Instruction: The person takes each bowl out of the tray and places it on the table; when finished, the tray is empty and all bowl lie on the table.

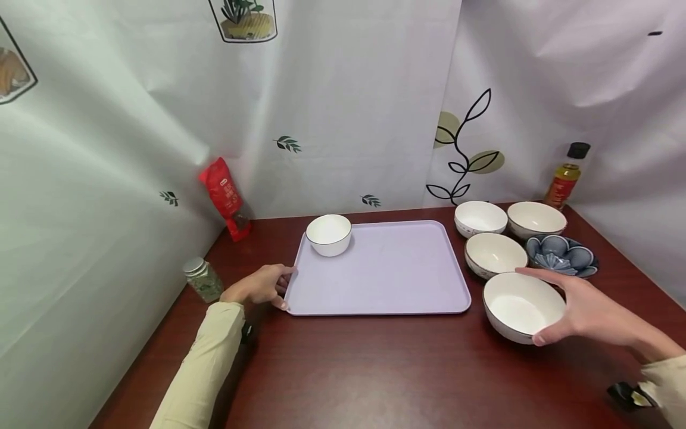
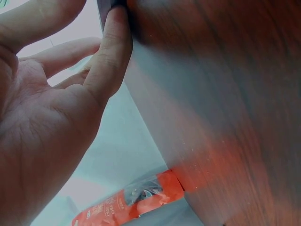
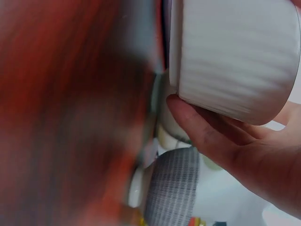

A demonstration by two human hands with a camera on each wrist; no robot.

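A white bowl (image 1: 524,305) with a dark rim is gripped from its right side by my right hand (image 1: 581,310), thumb at the near side and fingers at the far side. In the right wrist view the bowl (image 3: 237,59) shows a ribbed white outside, with fingers along its wall. My left hand (image 1: 262,285) touches the left edge of a pale lilac tray (image 1: 380,274) with its fingers and thumb spread apart. In the left wrist view the left hand (image 2: 61,99) has fairly straight fingers. Another white bowl (image 1: 329,236) stands in the tray's back left corner.
Right of the tray stand white bowls (image 1: 495,255), (image 1: 480,218), (image 1: 536,220) and a blue patterned dish (image 1: 561,256). An oil bottle (image 1: 566,176) is at the back right. A red packet (image 1: 226,198) and a spice jar (image 1: 203,279) stand at the left by the curtain.
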